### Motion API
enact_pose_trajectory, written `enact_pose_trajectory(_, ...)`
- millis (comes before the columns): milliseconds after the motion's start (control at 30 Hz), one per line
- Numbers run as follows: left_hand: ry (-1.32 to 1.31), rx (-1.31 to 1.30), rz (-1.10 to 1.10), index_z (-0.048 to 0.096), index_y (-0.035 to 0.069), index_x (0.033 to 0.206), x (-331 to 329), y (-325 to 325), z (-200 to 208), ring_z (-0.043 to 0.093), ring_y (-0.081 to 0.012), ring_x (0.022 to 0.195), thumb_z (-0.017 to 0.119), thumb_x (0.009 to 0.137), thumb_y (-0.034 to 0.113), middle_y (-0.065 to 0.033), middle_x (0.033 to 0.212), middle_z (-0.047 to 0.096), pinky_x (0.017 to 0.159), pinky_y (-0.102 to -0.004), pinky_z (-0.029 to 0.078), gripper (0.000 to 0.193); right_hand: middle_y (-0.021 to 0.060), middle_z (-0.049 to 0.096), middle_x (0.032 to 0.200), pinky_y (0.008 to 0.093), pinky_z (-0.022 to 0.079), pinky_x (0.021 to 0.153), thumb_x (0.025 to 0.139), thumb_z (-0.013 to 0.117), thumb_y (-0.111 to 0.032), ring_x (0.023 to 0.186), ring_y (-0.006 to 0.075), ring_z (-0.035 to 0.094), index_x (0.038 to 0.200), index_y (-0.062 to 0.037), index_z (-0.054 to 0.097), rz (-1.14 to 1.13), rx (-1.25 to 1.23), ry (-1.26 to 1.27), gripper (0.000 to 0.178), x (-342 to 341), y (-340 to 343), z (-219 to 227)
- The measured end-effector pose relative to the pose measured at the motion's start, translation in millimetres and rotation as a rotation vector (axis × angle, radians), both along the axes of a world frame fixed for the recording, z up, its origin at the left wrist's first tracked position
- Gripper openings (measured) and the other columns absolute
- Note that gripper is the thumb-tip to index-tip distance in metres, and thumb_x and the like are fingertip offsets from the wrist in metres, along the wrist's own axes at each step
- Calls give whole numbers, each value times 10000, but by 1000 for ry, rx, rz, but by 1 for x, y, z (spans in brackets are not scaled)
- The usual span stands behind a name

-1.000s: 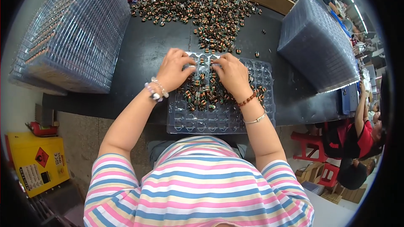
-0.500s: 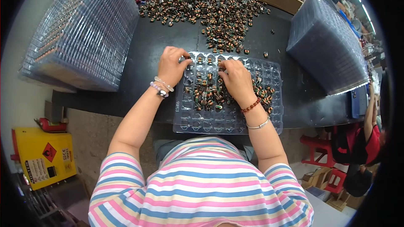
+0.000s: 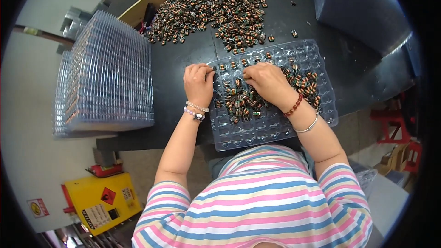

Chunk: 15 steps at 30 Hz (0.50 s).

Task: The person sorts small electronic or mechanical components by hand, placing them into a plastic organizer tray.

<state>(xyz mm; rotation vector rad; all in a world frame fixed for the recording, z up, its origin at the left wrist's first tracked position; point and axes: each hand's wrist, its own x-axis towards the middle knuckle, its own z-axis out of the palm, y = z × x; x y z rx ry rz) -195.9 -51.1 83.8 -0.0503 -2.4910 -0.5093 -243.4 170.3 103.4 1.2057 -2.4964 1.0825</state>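
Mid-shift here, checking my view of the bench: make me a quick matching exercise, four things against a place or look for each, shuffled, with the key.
Column one
1. Left hand
2. Right hand
3. Large heap of small parts
4. Yellow box

Column two
A. Dark red bead bracelet and silver bangle on the forearm behind it
B. Lower left of the picture, with a red diamond label
C. At the far left corner of the clear tray
D. On the black table, beyond the tray

Pairs: 1-C, 2-A, 3-D, 4-B
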Motion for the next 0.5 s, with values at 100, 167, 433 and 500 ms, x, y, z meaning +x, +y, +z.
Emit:
enact_pose_trajectory(100,16,-120,-33,649,73,784,3,1,4,559,-262,939,702,727,81,-35,902,648,836,-384,440,78,102,654,787,392,492,703,762,687,-126,780,291,625,822,-39,625,-9,19,-135,122,-3,0,3)
enact_pose_trajectory(167,22,-176,-51,648,73,784,3,0,2,558,-265,936,701,729,79,-39,898,646,834,-383,440,77,95,633,740,383,489,666,761,700,-155,758,281,621,773,-43,599,-20,-2,-180,151,-2,-1,6)
enact_pose_trajectory(433,38,16,-30,662,75,826,3,-2,-1,564,-266,942,694,744,74,-43,899,646,814,-369,438,88,88,631,768,385,488,697,753,699,-157,778,279,611,752,-53,614,20,24,-68,135,6,-8,2)
enact_pose_trajectory(500,41,-125,-63,665,77,833,5,-4,4,564,-264,948,686,756,83,-37,910,647,823,-373,435,80,88,635,782,386,491,713,758,688,-137,787,282,612,774,-56,629,61,58,-72,102,5,-6,1)
